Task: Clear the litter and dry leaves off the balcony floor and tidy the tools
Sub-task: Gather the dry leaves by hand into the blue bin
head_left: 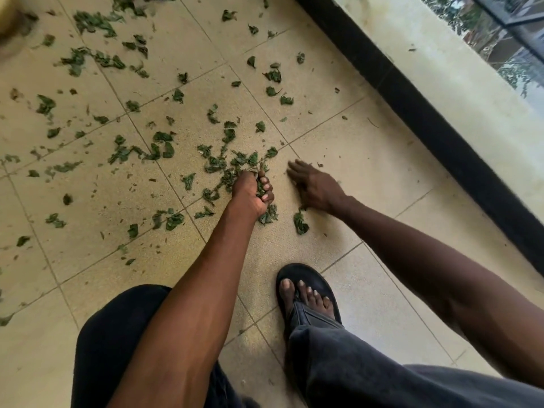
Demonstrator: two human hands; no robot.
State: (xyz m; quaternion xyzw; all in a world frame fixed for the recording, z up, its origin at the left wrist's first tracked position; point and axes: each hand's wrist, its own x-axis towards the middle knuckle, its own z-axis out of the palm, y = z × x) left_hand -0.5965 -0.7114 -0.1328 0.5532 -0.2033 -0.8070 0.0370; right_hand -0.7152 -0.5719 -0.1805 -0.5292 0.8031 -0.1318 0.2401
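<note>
Dark trousers (382, 378) are filling the foreground at 6 o'clock, with a foot in a black sandal (307, 293) planted on the tiled floor (368, 160) just ahead. At the centre, the left hand (251, 194) is clenching a bunch of green leaves (260, 187), some poking out between its fingers and below its wrist. Toward 3 o'clock of it, the right hand (316, 188) is lying released, fingers spread flat on the tile beside a single leaf (300, 222). More scattered leaves (97, 60) are littering the floor from 9 to 12 o'clock. Along 1 to 4 o'clock, a black skirting band (426, 113) is running under a pale parapet (459, 75).
</note>
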